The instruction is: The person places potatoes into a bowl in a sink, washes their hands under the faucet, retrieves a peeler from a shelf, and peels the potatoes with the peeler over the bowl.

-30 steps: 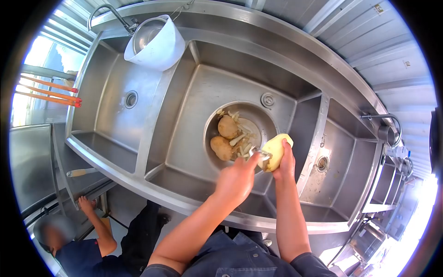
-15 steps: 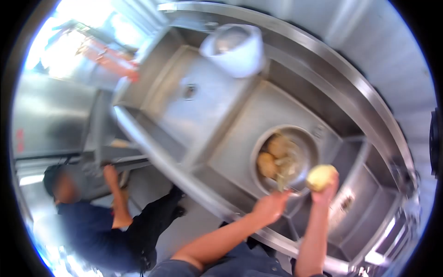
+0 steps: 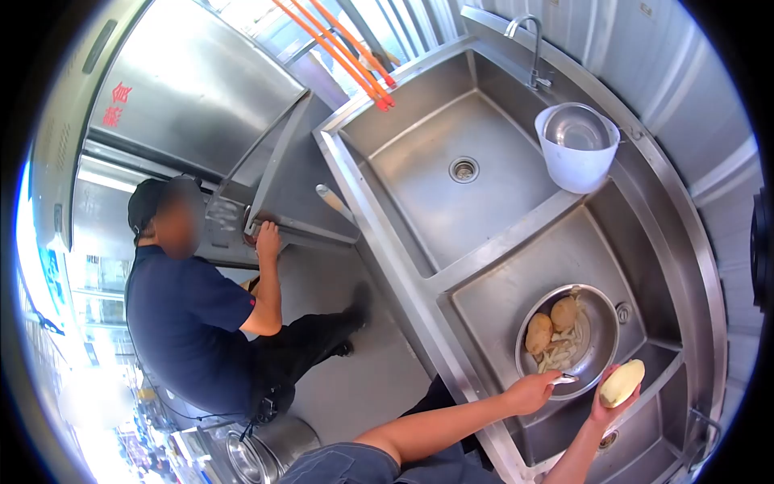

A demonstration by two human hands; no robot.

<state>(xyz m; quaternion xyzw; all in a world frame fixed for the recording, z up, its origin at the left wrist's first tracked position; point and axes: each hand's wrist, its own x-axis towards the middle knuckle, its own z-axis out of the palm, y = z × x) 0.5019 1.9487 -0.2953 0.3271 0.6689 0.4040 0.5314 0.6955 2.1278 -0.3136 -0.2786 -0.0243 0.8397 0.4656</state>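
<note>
My left hand [image 3: 530, 393] is closed round a peeler [image 3: 565, 378], whose metal end sticks out over the near rim of a round metal bowl [image 3: 610, 339]. Just right of the bowl, my right hand [image 3: 606, 410] grips a pale, peeled-looking potato [image 3: 622, 382]; my fingers cover its lower side. Inside the bowl, two brown unpeeled potatoes, one of them a potato [image 3: 538, 333] at the left, lie beside a heap of pale peelings [image 3: 562, 352]. The bowl rests on the floor of the middle sink basin [image 3: 516, 278].
A white bucket [image 3: 574, 165] with a metal bowl [image 3: 576, 127] in it stands by the basin divider, below a tap [image 3: 536, 52]. Another basin [image 3: 419, 153] lies at the far left. A co-worker [image 3: 193, 315] in dark clothes is beside a metal cabinet [image 3: 201, 89] on the left.
My view has swung left, so the sink and bowl appear farther right and more of the co-worker shows. The peeler now shows clearly in my left hand; my right hand still has the potato.
</note>
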